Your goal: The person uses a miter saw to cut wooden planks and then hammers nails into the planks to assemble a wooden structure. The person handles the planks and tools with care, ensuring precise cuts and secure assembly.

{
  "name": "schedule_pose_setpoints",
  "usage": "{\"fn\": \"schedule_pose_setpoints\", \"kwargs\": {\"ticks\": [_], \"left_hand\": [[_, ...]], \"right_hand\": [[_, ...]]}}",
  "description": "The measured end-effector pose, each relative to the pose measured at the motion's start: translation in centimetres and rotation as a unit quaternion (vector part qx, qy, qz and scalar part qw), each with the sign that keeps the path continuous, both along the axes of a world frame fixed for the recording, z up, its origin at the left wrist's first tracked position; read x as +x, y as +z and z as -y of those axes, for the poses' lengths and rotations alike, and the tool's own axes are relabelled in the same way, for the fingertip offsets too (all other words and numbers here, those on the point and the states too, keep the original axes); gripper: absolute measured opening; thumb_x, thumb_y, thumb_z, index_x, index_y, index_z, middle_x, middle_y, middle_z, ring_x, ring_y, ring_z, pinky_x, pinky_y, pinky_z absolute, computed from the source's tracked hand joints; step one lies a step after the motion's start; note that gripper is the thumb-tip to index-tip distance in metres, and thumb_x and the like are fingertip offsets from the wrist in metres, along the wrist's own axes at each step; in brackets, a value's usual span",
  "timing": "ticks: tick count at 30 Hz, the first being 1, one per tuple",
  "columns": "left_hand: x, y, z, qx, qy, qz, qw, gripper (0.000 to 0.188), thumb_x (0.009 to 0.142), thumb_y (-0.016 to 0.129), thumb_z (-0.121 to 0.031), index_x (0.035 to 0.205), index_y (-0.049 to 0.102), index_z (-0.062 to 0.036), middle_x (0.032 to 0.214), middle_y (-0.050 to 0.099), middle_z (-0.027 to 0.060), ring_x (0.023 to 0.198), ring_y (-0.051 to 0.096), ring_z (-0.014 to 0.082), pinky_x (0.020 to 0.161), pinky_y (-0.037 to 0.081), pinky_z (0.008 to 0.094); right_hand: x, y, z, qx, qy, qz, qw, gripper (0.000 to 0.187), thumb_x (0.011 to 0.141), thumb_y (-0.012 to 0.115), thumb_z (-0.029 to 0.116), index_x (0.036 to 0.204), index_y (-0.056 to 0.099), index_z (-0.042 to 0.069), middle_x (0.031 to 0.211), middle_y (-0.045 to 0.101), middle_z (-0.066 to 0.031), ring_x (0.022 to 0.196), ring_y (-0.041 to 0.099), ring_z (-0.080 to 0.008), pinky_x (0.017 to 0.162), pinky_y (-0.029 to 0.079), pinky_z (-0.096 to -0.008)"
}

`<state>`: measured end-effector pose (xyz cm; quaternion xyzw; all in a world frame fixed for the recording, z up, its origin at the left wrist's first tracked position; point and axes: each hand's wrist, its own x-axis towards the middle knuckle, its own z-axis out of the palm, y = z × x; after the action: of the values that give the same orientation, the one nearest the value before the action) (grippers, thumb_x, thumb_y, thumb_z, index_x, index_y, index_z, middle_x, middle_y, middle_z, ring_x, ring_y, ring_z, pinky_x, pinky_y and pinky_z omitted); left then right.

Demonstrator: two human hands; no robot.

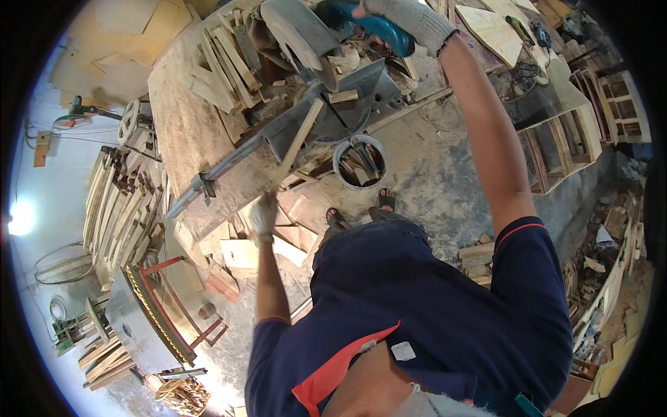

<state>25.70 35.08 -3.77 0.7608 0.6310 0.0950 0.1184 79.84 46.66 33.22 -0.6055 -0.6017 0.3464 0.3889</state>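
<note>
- On the dusty bench, a wood strip lies across the chop saw's base.
- Left hand closed in a grip on the strip's near end.
- Right hand wrapped around the saw handle; blade guard raised.
- Judged step: positioning; the cut calls for a steady hold.

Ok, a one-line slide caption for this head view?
Gloved right hand grips the mitre saw's teal handle; gloved left hand holds a wooden strip on it.

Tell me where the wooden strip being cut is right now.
In the head view, the wooden strip lies slanted across the miter saw's table, upper centre. The gloved left hand grips its near end; the right hand holds the saw's handle.
</note>
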Motion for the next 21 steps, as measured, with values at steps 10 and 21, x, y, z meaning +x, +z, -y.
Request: {"fn": "schedule_pose_setpoints", "kwargs": {"ticks": [10,21], "left_hand": [[3.0,-0.9,23.6,-0.054,0.218,0.105,0.969,0.026,0.096,0.065,-0.030,0.090,0.064,-0.0049,0.070,0.064,0.0242,0.065,0.067,0.0443,0.055,0.047,0.0514],[9.9,3.7,29.4,0.004,0.258,0.138,0.956,0.033,0.100,0.068,-0.033,0.091,0.062,-0.0022,0.064,0.057,0.0227,0.058,0.060,0.0426,0.053,0.041,0.0487]], "right_hand": [[-5.2,-26.9,0.9,-0.024,-0.066,0.257,0.964,0.027,0.093,0.069,0.025,0.112,0.070,0.007,0.099,0.073,-0.0157,0.093,0.070,-0.0351,0.085,0.057,-0.0441],[1.0,-31.8,6.5,-0.295,0.269,-0.015,0.917,0.021,0.098,0.065,0.021,0.098,0.073,0.002,0.074,0.069,-0.0088,0.062,0.066,-0.0177,0.061,0.055,-0.0363]]}}
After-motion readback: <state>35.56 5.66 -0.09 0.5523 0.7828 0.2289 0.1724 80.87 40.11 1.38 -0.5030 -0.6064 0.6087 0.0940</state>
